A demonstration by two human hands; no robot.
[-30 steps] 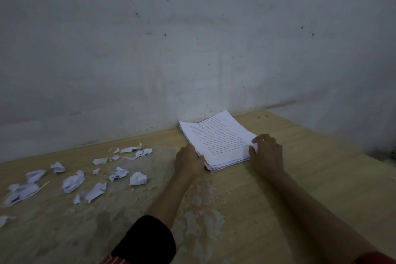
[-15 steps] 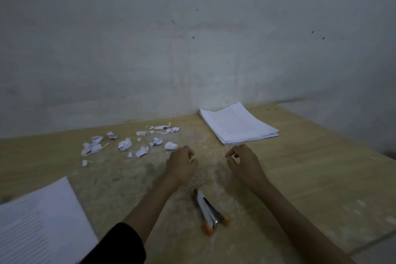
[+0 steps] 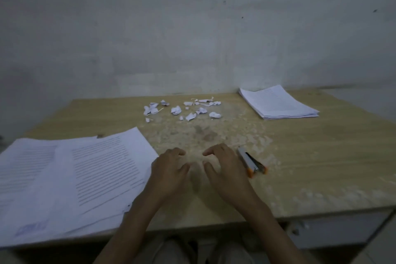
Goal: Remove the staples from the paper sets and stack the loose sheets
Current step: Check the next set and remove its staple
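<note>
Resting low over the worn middle of the surface (image 3: 321, 156), the left hand (image 3: 170, 170) and right hand (image 3: 224, 167) sit side by side, fingers loosely bent, neither gripping anything. The paper sets (image 3: 75, 178) awaiting work lie fanned at the near left, their lower edge overhanging the front of the surface, with the left forearm crossing their near corner. The stack of loose sheets (image 3: 278, 104) sits at the far right against the wall, well apart from both hands. A metal tool with orange ends (image 3: 250, 162), judged to be the staple tool, lies just beside the right hand. Torn paper scraps (image 3: 182, 109) are scattered at the far middle. Assessment: no set is in hand, so a fresh set is probably next. Risks noted: the overhanging pile could slide off if the forearm drags it; the scraps suggest corners tear out with the staples, so a hurried pull may rip pages; whether loose staples lie among the scraps cannot be made out, and they could prick fingers.
</note>
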